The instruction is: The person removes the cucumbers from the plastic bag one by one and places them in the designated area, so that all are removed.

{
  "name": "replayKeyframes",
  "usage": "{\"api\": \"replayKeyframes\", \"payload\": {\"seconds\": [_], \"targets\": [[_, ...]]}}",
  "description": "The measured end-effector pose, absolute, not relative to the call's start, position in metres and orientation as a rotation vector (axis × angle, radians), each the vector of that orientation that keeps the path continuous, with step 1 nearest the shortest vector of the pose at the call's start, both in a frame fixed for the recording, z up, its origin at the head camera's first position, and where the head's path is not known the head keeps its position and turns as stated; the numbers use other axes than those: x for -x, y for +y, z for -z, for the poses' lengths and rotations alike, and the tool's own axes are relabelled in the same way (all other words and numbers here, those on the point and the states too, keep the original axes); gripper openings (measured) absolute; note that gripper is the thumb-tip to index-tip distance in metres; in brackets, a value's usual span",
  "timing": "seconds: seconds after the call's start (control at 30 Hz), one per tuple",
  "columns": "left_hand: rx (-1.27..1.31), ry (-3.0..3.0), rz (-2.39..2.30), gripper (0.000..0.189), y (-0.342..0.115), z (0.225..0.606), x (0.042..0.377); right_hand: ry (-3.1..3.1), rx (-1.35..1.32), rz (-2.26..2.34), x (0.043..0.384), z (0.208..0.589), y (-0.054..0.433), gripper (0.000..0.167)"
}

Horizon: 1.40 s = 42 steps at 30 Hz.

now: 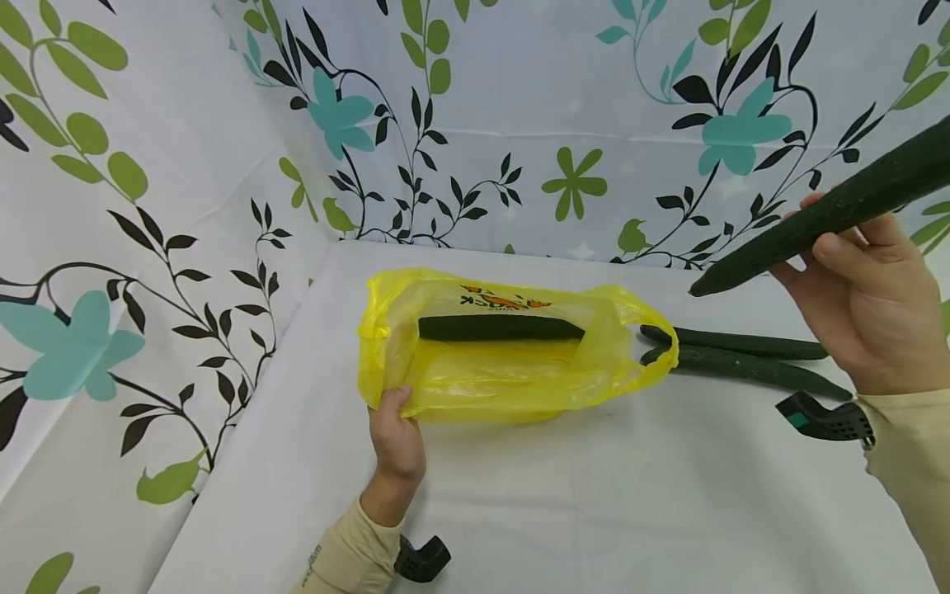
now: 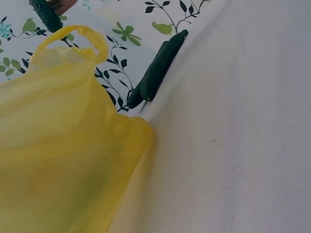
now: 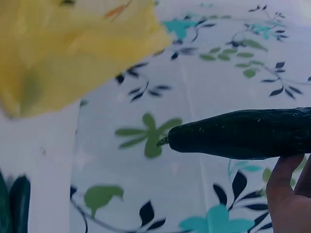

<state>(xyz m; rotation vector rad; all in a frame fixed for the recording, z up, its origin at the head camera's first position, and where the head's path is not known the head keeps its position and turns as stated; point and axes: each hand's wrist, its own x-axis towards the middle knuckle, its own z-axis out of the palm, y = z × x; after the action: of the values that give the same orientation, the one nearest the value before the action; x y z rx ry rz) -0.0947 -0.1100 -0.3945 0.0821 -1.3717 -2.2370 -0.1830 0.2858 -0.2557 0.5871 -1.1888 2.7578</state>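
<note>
My left hand (image 1: 398, 445) grips the near left edge of a yellow plastic bag (image 1: 482, 400), its thumb over the rim. The bag's mouth gapes toward me, and one dark green cucumber (image 1: 500, 327) lies inside along the far side. Up at the right, my right hand (image 1: 879, 318) holds another cucumber (image 1: 831, 208) in the air, tilted with its lower end toward the bag. That cucumber (image 3: 238, 135) also shows in the right wrist view, with a short stem at its tip. The left wrist view hides the left hand behind or beyond the bag (image 2: 63, 155).
Two more cucumbers lie side by side on the white table (image 1: 594, 511), right of the bag: a farther one (image 1: 750, 343) and a nearer one (image 1: 757, 368). A bag handle loop (image 1: 664, 330) reaches over their left ends. Behind stands a leaf-patterned cloth (image 1: 475, 190).
</note>
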Motion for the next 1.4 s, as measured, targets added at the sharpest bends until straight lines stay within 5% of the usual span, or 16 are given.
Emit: {"api": "replayKeyframes", "payload": {"seconds": [0.4, 0.63, 1.4], "targets": [[-0.048, -1.385, 2.235, 0.046, -0.111, 0.393, 0.094, -1.868, -0.393, -2.205, 0.178, 0.294, 0.328, 0.042], [-0.060, -1.374, 2.241, 0.046, -0.111, 0.394, 0.094, -2.441, -0.280, -1.494, 0.172, 0.320, 0.348, 0.050], [-0.038, -1.389, 2.232, 0.045, -0.113, 0.395, 0.094, -2.908, -0.506, -0.583, 0.167, 0.402, 0.380, 0.045]]}}
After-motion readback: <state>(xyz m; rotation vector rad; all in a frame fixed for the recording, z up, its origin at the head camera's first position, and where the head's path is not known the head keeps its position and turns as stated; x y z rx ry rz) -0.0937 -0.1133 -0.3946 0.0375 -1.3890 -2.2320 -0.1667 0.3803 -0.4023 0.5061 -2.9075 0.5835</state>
